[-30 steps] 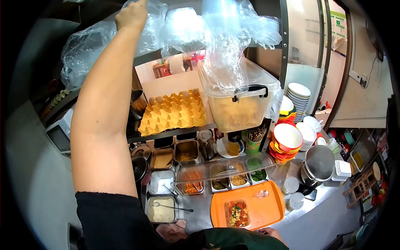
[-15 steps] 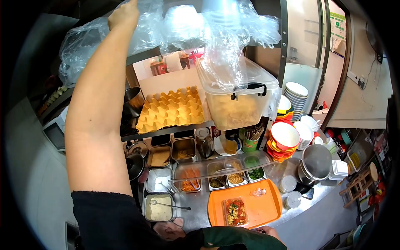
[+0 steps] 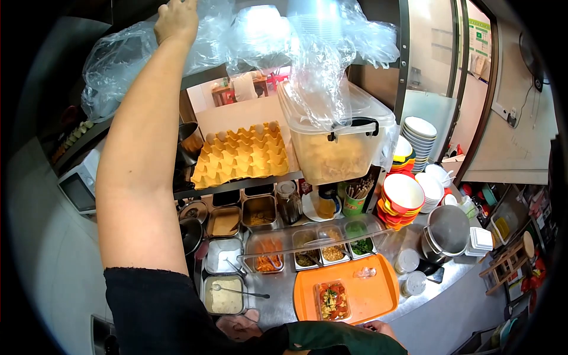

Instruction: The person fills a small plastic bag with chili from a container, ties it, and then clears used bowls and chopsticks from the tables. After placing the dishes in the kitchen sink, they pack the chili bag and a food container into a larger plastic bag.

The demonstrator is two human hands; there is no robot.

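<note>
My left arm reaches up to the top shelf, where my left hand is bent at the top edge of the view beside clear plastic bags; its fingertips and anything in them are partly cut off. My right hand is low, at the front edge of the orange tray, mostly hidden by the dark green sleeve. On the tray are a clear container of red and yellow food and a small crumpled plastic piece.
A yellow egg tray and a lidded plastic box stand on the middle shelf. Below are food pans under a clear cover. Stacked bowls, a steel pot and jars stand at the right.
My left hand has shifted slightly down, and more of its fingers show at the top edge. The view has moved a little; the tray and container are otherwise the same.
</note>
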